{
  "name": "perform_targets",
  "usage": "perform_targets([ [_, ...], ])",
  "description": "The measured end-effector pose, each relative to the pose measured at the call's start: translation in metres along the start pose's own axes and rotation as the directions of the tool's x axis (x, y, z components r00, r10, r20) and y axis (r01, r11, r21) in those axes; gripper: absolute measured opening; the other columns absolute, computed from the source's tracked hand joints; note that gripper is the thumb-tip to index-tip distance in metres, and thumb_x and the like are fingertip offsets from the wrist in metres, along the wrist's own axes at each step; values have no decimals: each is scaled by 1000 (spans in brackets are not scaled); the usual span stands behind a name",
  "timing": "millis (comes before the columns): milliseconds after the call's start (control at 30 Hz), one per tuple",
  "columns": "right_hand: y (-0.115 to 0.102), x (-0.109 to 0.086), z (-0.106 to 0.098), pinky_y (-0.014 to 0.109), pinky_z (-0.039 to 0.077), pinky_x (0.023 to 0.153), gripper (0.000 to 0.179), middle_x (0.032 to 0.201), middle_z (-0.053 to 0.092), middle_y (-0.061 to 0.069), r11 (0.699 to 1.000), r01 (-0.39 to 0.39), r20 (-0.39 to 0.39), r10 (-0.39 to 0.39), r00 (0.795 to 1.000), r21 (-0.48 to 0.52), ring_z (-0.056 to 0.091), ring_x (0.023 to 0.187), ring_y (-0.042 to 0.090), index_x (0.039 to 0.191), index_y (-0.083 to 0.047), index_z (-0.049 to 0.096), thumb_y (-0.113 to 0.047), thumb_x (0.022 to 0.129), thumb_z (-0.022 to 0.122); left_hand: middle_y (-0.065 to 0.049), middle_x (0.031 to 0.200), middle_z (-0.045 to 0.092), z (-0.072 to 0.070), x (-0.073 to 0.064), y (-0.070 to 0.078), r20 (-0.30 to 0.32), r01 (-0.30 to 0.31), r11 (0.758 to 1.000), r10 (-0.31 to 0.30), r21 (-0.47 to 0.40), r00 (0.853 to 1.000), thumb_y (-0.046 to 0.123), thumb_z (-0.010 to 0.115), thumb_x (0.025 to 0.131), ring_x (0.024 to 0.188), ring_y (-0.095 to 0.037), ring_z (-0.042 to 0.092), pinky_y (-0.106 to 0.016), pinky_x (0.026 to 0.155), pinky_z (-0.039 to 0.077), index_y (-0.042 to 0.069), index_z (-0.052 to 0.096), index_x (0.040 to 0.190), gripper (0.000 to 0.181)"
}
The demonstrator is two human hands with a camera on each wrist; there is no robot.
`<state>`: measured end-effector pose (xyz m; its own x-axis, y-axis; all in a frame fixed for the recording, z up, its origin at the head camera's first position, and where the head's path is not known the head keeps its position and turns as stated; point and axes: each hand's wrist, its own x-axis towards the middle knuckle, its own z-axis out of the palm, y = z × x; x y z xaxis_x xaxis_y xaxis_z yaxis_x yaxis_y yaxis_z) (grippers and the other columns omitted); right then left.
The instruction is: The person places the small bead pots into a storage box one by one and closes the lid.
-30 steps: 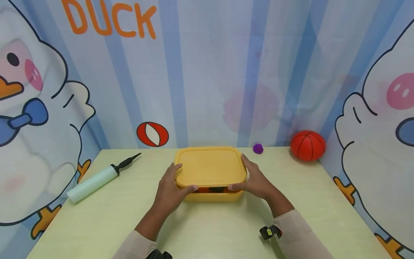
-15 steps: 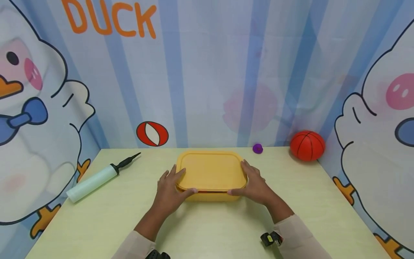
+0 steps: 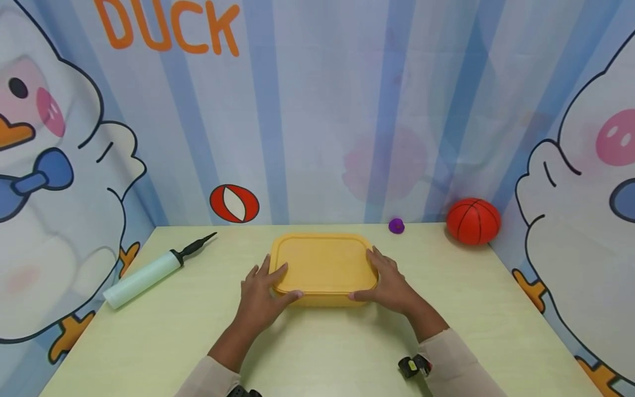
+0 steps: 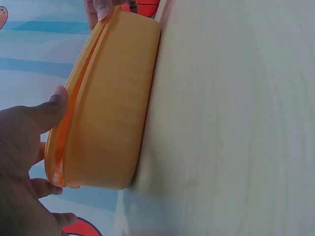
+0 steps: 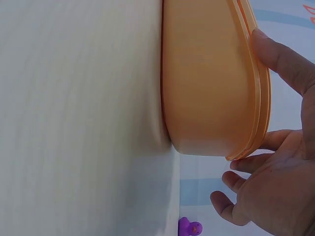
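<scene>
A yellow rectangular lid [image 3: 323, 262] lies over a matching yellow plastic box [image 3: 324, 300] at the middle of the table. My left hand [image 3: 260, 298] holds the lid's left front corner, thumb on the front rim and fingers spread along the side. On the opposite corner my right hand [image 3: 392, 284] grips in the same way. The left wrist view shows a slit between lid and box wall [image 4: 110, 98], wider toward my left hand, with orange showing inside. In the right wrist view the lid's rim sits close on the box [image 5: 211, 78]. The box's contents are hidden.
A pale green hand pump [image 3: 144, 280] with a black nozzle lies at the left. Near the back edge stand a small purple rubber duck [image 3: 396, 226] and a red ball [image 3: 473, 221] with black lines. A duck-print curtain [image 3: 327, 110] hangs behind the table.
Both hands have lowered the lid's front edge onto the box. The front opening, where orange and dark contents showed, has closed up from above. Pump, duck and ball stay put.
</scene>
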<state>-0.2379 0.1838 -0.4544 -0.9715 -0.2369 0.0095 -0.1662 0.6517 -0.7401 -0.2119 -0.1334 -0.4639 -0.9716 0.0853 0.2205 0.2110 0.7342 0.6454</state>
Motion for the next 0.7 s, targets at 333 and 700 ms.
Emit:
perform_targets([
  [333, 1, -1, 2, 74, 15, 133, 129, 185, 5, 20, 1000, -5, 15, 4, 1000, 31, 6, 170, 48, 174, -1, 17, -40, 81, 98, -24, 178, 31, 4, -3, -3, 45, 34, 999, -34, 9, 998, 49, 86, 93, 161, -60, 30, -90, 121, 18, 18, 60, 158, 76],
  [700, 2, -3, 2, 77, 13, 132, 129, 185, 6, 21, 1000, -10, 18, 10, 1000, 19, 7, 169, 49, 174, -1, 18, -40, 81, 97, -27, 178, 29, 7, -4, -7, 53, 0, 1000, -1, 16, 999, 49, 84, 95, 159, -61, 34, -93, 117, 19, 15, 54, 162, 81],
])
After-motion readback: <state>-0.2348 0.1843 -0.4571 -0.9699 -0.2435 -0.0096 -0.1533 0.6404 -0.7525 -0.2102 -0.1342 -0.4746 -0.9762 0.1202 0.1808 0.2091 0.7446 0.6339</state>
